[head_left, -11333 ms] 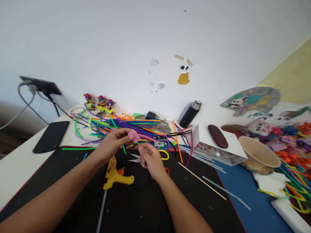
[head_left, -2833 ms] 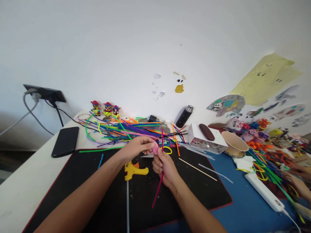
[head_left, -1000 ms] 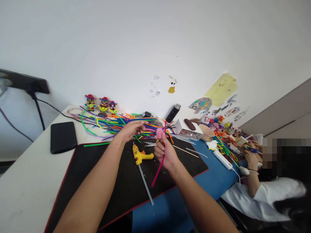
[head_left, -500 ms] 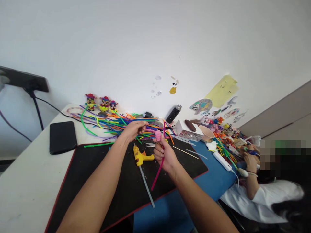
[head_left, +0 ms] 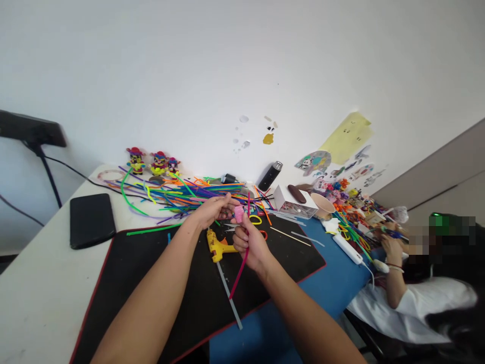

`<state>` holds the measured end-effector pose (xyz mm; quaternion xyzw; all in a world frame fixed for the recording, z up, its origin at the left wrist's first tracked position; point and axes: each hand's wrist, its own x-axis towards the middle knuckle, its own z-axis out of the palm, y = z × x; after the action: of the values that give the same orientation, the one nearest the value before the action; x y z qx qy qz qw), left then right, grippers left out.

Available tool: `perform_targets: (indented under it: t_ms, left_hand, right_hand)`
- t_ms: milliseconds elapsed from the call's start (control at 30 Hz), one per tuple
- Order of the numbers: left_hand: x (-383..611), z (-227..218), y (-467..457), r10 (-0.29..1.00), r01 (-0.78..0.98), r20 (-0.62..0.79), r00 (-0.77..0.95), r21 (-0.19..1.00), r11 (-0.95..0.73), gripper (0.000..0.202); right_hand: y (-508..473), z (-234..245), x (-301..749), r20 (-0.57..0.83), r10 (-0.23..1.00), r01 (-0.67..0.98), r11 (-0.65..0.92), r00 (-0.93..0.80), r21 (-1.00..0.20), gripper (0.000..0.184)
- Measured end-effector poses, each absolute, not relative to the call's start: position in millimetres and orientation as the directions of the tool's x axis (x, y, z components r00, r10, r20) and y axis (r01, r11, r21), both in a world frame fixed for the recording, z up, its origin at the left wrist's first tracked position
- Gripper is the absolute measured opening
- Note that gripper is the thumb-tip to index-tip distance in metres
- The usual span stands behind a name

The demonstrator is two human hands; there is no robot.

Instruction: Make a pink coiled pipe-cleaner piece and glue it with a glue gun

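Note:
My right hand (head_left: 252,242) is closed around a magenta pipe cleaner (head_left: 238,277), which sticks out above and below the fist. Between its thumb and fingers it also pinches a small pink coiled pipe-cleaner piece (head_left: 238,214). My left hand (head_left: 215,211) reaches up to the left side of the pink piece, fingers stretched out and slightly curved; whether the fingertips touch it I cannot tell. Below the hands a yellow glue gun (head_left: 216,246) lies on the black mat (head_left: 151,293), a clear glue stick (head_left: 229,296) trailing from it. Scissors (head_left: 229,227) lie partly hidden behind the hands.
Loose colourful pipe cleaners (head_left: 182,194) spread along the wall behind three small figures' (head_left: 159,164) front. A black flask (head_left: 270,176), a white box (head_left: 295,202) and a bowl (head_left: 322,205) stand right. A black tablet (head_left: 92,221) lies left. A co-worker's hand (head_left: 393,250) works at far right.
My right hand has brought the pink piece and magenta pipe cleaner slightly left. My left hand has come closer to the pink piece. The view has shifted a little.

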<state>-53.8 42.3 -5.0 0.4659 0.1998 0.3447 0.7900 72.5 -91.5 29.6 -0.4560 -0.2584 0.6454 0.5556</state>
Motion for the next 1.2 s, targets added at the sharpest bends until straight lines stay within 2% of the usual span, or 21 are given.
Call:
perform_targets:
  t_ms: [167, 400, 467, 700, 800, 1000, 1200]
  left_hand:
    - [-62, -10, 44, 0.675, -0.328, 0.046, 0.736, 0.897, 0.297, 0.066]
    - [-67, -10, 48, 0.696, -0.287, 0.019, 0.718, 0.919, 0.271, 0.046]
    - [-68, -8, 49, 0.724, -0.292, 0.020, 0.690, 0.922, 0.252, 0.044]
    - [-72, -3, 54, 0.862, -0.385, 0.002, 0.507, 0.895, 0.225, 0.045]
    - [-79, 1, 56, 0.911, -0.417, 0.003, 0.413, 0.889, 0.186, 0.046]
    - [-88, 12, 52, 0.920, -0.311, 0.005, 0.392, 0.942, 0.127, 0.044]
    - [-88, 25, 47, 0.919, -0.231, 0.024, 0.393, 0.970, 0.073, 0.048]
  right_hand:
    - [-81, 18, 76, -0.323, 0.945, -0.484, -0.262, 0.044, -0.835, 0.052]
    - [-59, 10, 68, -0.304, 0.953, -0.475, -0.268, -0.001, -0.838, 0.060]
    - [-51, 8, 66, -0.286, 0.958, -0.474, -0.257, -0.012, -0.842, 0.063]
    - [-30, 8, 62, -0.253, 0.961, -0.461, -0.276, -0.113, -0.843, 0.052]
    - [-25, 6, 66, -0.247, 0.950, -0.452, -0.309, -0.192, -0.837, 0.053]
    - [-18, -5, 82, -0.278, 0.904, -0.329, -0.384, -0.325, -0.863, 0.061]
    - [-19, -11, 99, -0.265, 0.865, -0.183, -0.370, -0.426, -0.911, 0.061]
